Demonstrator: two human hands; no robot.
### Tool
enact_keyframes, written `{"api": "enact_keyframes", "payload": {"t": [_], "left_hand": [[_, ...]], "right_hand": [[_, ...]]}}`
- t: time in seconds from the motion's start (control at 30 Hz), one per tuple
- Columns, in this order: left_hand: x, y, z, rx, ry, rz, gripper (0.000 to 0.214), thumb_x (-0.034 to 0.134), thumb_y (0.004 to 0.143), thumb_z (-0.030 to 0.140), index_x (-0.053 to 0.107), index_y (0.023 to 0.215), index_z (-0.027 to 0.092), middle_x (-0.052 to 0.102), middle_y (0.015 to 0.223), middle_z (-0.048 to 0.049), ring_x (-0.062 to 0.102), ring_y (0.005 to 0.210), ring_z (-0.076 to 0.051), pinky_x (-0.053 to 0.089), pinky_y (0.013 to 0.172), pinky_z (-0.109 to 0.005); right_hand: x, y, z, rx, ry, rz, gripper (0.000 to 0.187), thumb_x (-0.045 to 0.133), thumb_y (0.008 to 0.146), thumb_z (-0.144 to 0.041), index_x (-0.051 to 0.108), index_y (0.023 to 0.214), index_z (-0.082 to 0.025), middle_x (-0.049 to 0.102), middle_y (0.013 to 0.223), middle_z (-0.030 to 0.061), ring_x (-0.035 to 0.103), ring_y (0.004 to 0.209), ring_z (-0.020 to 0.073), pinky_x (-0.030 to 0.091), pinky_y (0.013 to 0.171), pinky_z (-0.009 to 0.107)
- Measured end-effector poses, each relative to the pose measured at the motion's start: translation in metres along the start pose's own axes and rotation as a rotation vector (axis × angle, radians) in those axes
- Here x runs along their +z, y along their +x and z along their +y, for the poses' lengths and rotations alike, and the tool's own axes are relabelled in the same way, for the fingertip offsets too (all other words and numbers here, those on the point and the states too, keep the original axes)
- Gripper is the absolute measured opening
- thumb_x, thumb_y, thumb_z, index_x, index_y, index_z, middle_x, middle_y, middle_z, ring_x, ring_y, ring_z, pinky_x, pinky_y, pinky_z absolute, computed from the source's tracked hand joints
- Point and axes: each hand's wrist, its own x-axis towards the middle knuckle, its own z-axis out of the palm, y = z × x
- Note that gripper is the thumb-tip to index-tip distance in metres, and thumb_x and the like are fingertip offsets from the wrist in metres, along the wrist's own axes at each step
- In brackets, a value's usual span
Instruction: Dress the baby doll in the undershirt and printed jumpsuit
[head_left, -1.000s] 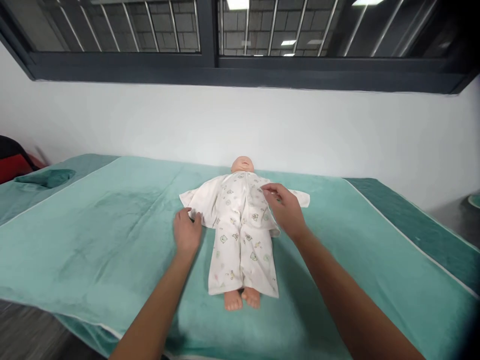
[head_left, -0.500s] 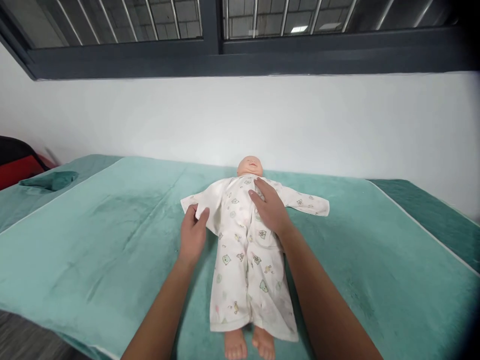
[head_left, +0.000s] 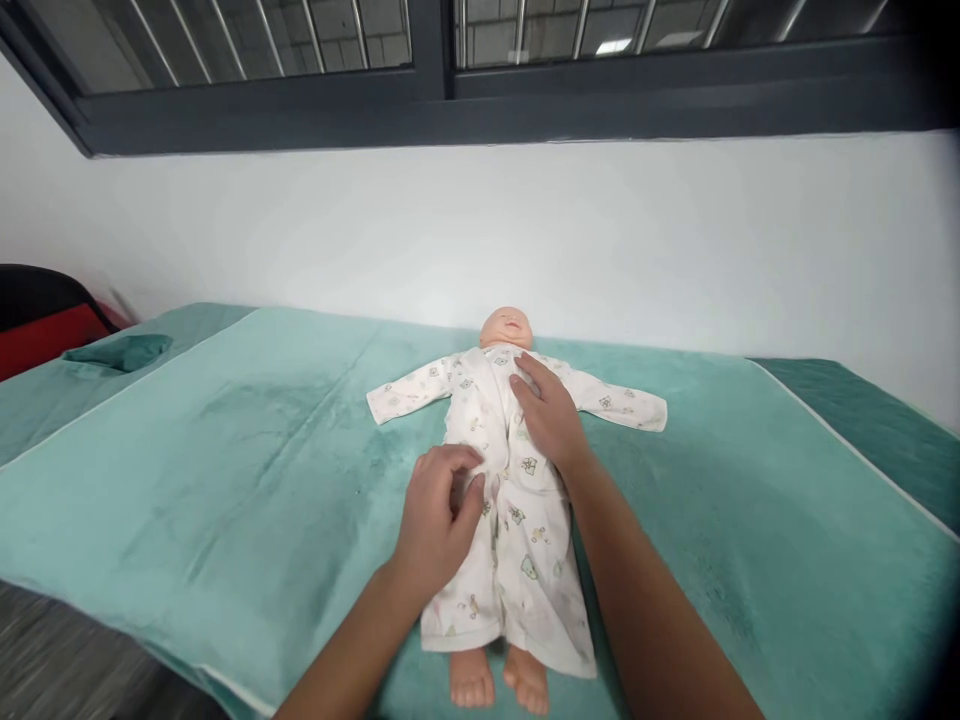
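Here, baby doll (head_left: 507, 328) supine, white printed romper (head_left: 525, 560), sleeves spread, feet bare.

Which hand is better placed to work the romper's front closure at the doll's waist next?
Left. The left hand sits at the waist, fingertips seemingly pinching the romper there; the right hand lies flat higher up on the chest, probably steadying the doll.
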Motion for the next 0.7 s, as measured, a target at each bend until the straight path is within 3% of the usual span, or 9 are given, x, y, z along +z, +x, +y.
{"api": "enact_keyframes", "payload": {"t": [0.13,0.23,0.3,0.47,0.6,0.7], "left_hand": [[-0.004,-0.005,0.001,-0.085,-0.145,0.019,0.011,0.050,0.094,0.022,0.057,0.101,0.025,0.066,0.104,-0.0039,0.061,0.102,-0.020,0.049,0.088,-0.036],[-0.008,0.017,-0.010,-0.209,-0.103,0.140,0.015,0.047,0.095,0.024,0.058,0.105,0.026,0.067,0.111,-0.0026,0.061,0.108,-0.020,0.047,0.095,-0.037],[-0.007,0.042,-0.025,-0.257,-0.027,0.160,0.023,0.043,0.095,0.020,0.056,0.111,0.027,0.066,0.121,-0.0031,0.059,0.116,-0.021,0.046,0.100,-0.040],[0.005,0.105,-0.050,-0.135,0.118,0.010,0.037,0.039,0.090,0.012,0.049,0.124,0.022,0.062,0.131,-0.0105,0.057,0.122,-0.026,0.045,0.100,-0.045],[0.017,0.135,-0.038,-0.068,0.107,-0.095,0.034,0.039,0.091,0.016,0.052,0.122,0.021,0.067,0.121,-0.0118,0.061,0.115,-0.028,0.046,0.097,-0.046],[0.023,0.146,-0.022,-0.055,-0.181,-0.155,0.034,0.041,0.091,0.016,0.054,0.121,0.025,0.066,0.125,-0.0084,0.060,0.121,-0.023,0.046,0.100,-0.041]], "right_hand": [[0.000,0.001,0.002,-0.015,0.011,0.010,0.047,0.049,0.092,-0.043,0.061,0.133,-0.022,0.051,0.147,0.0076,0.044,0.138,0.0244,0.029,0.118,0.045],[0.001,0.002,0.001,-0.015,0.032,0.012,0.044,0.047,0.093,-0.041,0.062,0.130,-0.022,0.053,0.146,0.0078,0.045,0.136,0.0237,0.031,0.116,0.044],[0.002,0.003,-0.002,-0.043,0.016,0.040,0.040,0.047,0.094,-0.038,0.065,0.124,-0.021,0.058,0.139,0.0088,0.048,0.131,0.0235,0.033,0.114,0.044],[0.002,0.002,-0.011,-0.101,-0.117,0.223,0.026,0.052,0.090,-0.033,0.069,0.105,-0.022,0.060,0.118,0.0099,0.049,0.117,0.0257,0.038,0.104,0.043],[0.000,0.004,-0.012,-0.014,-0.048,0.170,0.025,0.049,0.091,-0.036,0.065,0.105,-0.021,0.060,0.112,0.0089,0.058,0.094,0.0208,0.046,0.088,0.036],[-0.001,0.008,-0.012,0.060,-0.082,0.126,0.028,0.050,0.091,-0.044,0.063,0.101,-0.022,0.064,0.102,0.0069,0.059,0.086,0.0203,0.046,0.082,0.035]]}}
